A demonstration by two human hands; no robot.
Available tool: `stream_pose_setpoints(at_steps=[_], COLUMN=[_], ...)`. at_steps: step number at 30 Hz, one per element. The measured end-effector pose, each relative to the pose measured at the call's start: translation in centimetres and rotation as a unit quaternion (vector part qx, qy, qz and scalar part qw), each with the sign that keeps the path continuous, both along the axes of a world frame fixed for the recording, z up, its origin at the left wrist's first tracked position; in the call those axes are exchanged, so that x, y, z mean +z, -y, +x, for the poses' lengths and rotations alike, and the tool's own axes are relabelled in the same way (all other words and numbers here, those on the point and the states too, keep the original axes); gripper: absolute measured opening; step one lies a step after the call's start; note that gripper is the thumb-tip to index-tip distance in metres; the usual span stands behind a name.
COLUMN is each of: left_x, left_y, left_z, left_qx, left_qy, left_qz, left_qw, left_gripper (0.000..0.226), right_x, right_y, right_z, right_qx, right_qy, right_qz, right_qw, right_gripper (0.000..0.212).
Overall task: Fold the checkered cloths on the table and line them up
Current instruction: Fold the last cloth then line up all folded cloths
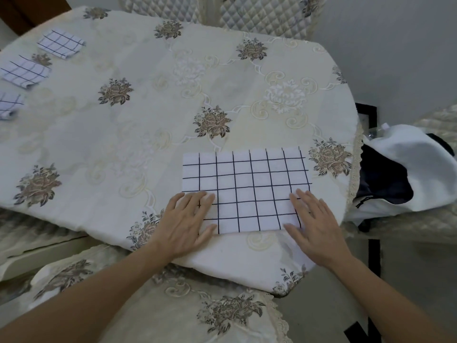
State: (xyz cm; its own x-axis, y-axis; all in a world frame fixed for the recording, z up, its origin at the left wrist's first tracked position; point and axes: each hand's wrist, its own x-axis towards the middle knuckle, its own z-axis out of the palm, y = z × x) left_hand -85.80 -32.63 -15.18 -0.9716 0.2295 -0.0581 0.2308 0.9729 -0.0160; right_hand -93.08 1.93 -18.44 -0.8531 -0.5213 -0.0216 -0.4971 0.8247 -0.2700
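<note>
Both hands flat on checkered cloth (244,189).
Left hand (184,222) and right hand (312,220) spread, pressing cloth's near corners; three folded cloths (61,43) lined up far left of it.

The large cloth (247,189), white with a dark grid, lies flat as a wide rectangle at the near right of the table (148,134). Three small folded ones line the left side, apart: far cloth (61,43), middle cloth (24,71), and near cloth (8,105), which is cut off by the frame.

Head camera looks steeply down, close over the table (148,125).
</note>
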Motion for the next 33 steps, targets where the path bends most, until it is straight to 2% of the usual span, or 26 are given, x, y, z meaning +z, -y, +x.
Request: stream_pose_setpoints(at_steps=[3,9,21,33], left_x=[0.0,-2.8,-4.7,-3.5], left_y=[-1.1,-3.4,-2.7,-3.4], left_z=[-3.1,-6.6,-8.1,-7.4], left_qx=[0.029,0.071,0.087,0.077], left_qy=[-0.016,0.040,0.027,0.011], left_qz=[0.020,0.026,0.042,0.051], left_qw=[0.999,0.996,0.995,0.996], left_gripper=[0.066,0.078,0.077,0.077], right_x=[0.6,0.0,-2.0,-2.4], right_y=[2.0,6.0,6.8,7.2], right_z=[-2.1,-5.8,-7.5,-8.6], right_qx=[-0.066,-0.110,-0.101,-0.091], right_qy=[0.028,0.040,-0.014,-0.020], right_qz=[-0.029,0.047,0.065,0.082], right_qw=[0.997,0.992,0.993,0.992], right_gripper=[0.075,0.080,0.071,0.070])
